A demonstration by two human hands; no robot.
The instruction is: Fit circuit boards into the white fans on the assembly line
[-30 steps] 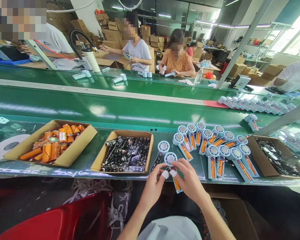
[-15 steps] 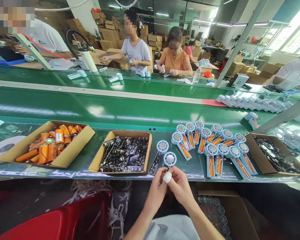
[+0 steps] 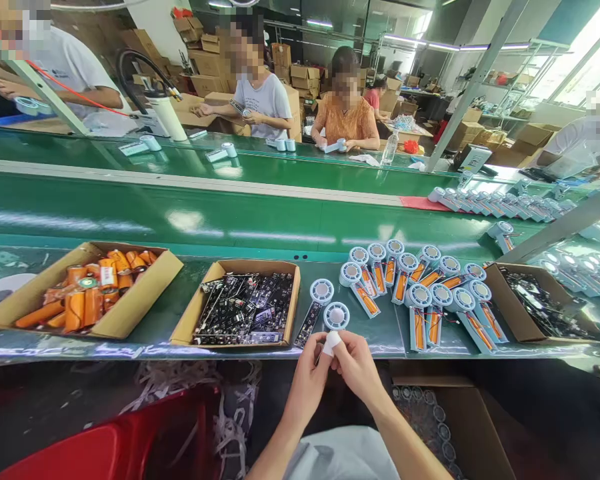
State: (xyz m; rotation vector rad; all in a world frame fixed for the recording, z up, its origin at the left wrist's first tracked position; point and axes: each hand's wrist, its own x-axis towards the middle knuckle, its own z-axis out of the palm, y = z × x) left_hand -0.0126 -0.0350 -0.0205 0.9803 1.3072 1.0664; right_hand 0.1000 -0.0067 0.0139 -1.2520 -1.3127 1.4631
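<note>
Both my hands meet at the table's near edge around a small handheld fan [image 3: 337, 316] with a light blue round head. My left hand [image 3: 310, 373] is closed on the fan's handle from the left. My right hand [image 3: 356, 363] pinches it from the right, its thumb wearing a white cover [image 3: 333, 340]. Most of the handle is hidden by my fingers. Just left of it lies another fan [image 3: 322, 291] with a dark circuit board along its handle. To the right, several fans [image 3: 420, 297] with orange cells in their open handles lie grouped.
A cardboard tray of circuit boards [image 3: 294, 300] stands left of my hands, with a tray of orange cells [image 3: 145, 300] farther left. Another board tray [image 3: 500, 313] is at right. Beyond runs a green conveyor [image 3: 260, 213]; co-workers sit across it. A red chair [image 3: 80, 453] stands below left.
My thumbs have drawn together and up over the fan's handle, covering the dark part that showed between them. The whole view has shifted slightly. A co-worker across has turned a fan in their hands.
</note>
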